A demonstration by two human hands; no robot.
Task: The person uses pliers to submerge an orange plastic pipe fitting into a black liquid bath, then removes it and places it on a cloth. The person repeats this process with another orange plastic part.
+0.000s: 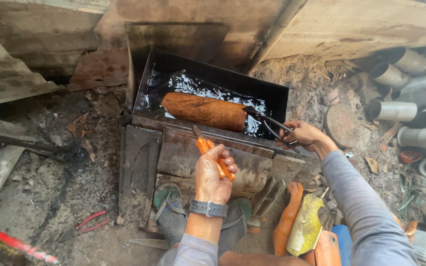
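Orange pipe [204, 111], black tray [272, 93], dirt floor [50, 187]

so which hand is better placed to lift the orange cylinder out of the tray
Probably the right hand: its black tongs already touch the end of the orange cylinder in the black tray. The left hand holds orange-handled pliers short of it.

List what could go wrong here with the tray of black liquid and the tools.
1. The right hand grips the rusty piece only at its end with black tongs; it may slip and splash the black liquid.
2. Both hands are bare, so splashes could reach skin.
3. The sandalled feet sit close below the tray, exposed to drips.
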